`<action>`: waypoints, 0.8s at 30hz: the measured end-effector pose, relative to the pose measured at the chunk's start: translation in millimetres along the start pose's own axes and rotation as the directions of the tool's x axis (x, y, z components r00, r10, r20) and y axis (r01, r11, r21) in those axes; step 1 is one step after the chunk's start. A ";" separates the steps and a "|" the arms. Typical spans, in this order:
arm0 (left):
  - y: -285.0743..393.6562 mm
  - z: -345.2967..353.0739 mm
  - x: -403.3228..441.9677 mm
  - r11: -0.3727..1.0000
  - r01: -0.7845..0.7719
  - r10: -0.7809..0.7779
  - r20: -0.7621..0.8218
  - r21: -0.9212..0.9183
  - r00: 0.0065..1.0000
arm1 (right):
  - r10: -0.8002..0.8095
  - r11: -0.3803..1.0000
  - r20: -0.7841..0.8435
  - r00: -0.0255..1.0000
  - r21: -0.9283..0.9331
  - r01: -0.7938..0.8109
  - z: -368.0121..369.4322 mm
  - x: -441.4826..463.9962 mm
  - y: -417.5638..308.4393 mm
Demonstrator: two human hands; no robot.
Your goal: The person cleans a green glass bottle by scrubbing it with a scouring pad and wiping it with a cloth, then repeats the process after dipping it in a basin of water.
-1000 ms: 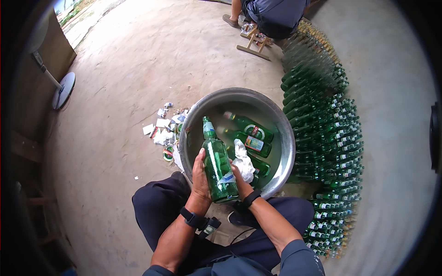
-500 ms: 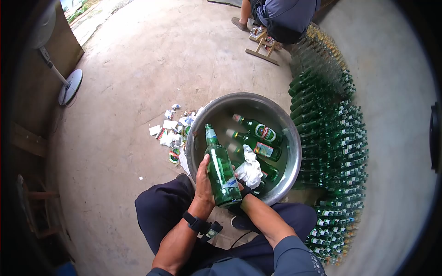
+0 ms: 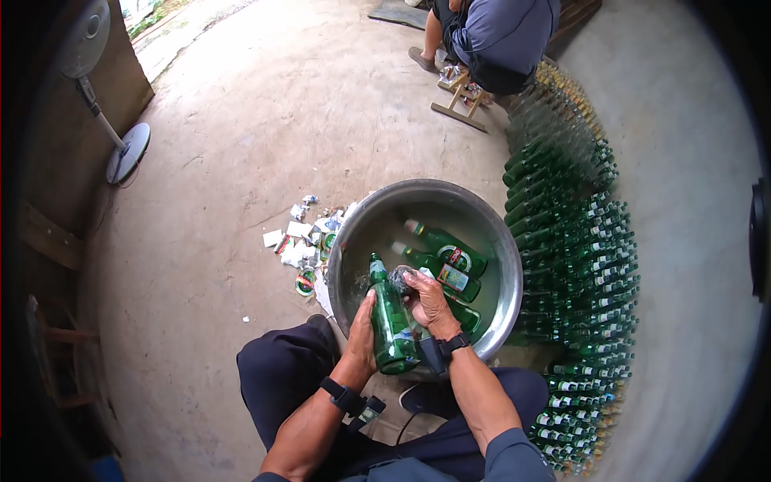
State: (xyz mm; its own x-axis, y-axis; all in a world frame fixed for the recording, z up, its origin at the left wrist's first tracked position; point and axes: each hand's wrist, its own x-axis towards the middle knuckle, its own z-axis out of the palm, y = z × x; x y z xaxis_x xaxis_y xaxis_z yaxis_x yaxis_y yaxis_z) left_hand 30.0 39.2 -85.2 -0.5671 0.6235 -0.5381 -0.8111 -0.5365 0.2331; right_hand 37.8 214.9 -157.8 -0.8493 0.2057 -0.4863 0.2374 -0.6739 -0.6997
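Note:
My left hand [image 3: 364,333] is wrapped round the body of a green glass bottle [image 3: 391,323], tilted with its neck away from me over the near side of the metal basin [image 3: 508,309]. Scraps of label cling to its neck and lower side. In my right hand [image 3: 430,301] is a grey scouring pad [image 3: 399,279], pinched close beside the bottle's neck. Several other green beer bottles [image 3: 455,251] lie in the basin's cloudy water, two with labels showing. My right hand hides part of them.
Torn labels and paper scraps [image 3: 299,253] litter the floor left of the basin. Rows of green bottles [image 3: 574,273] line the right wall. Ahead, another person [image 3: 506,36] sits near a wooden stool [image 3: 459,108]. A fan [image 3: 124,153] stands at the left.
My right hand has come up from behind the bottle with the scouring pad. The crumpled white wad seen over the basin bottles is now mostly out of sight. The bottle has shifted slightly nearer me.

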 end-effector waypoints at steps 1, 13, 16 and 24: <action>-2.8 -4.3 3.9 0.999 -0.014 0.015 -0.025 0.039 1.000 | -0.048 0.997 0.039 0.998 -0.059 0.051 11.3 -10.0 -8.5; -3.5 -14.7 17.3 0.992 -0.089 0.092 -0.027 0.084 0.995 | -0.526 0.144 0.405 0.748 -0.824 0.547 41.0 -111.4 -32.7; -2.8 -13.6 15.5 0.993 -0.057 0.058 -0.010 0.103 0.998 | -0.528 0.153 0.422 0.737 -0.807 0.571 55.2 -148.0 -38.5; -9.8 -3.8 14.0 0.993 0.003 -0.012 0.074 0.117 0.997 | -0.591 0.021 0.454 0.666 -0.817 0.576 63.6 -118.0 -54.9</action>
State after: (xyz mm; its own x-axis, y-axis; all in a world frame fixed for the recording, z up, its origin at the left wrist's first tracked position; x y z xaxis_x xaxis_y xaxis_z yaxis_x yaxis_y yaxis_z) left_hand 30.6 51.1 -98.1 -0.5663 0.6705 -0.4792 -0.8242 -0.4641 0.3246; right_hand 94.9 182.4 -28.6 -0.9204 0.2132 0.3278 -0.0989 0.6842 -0.7226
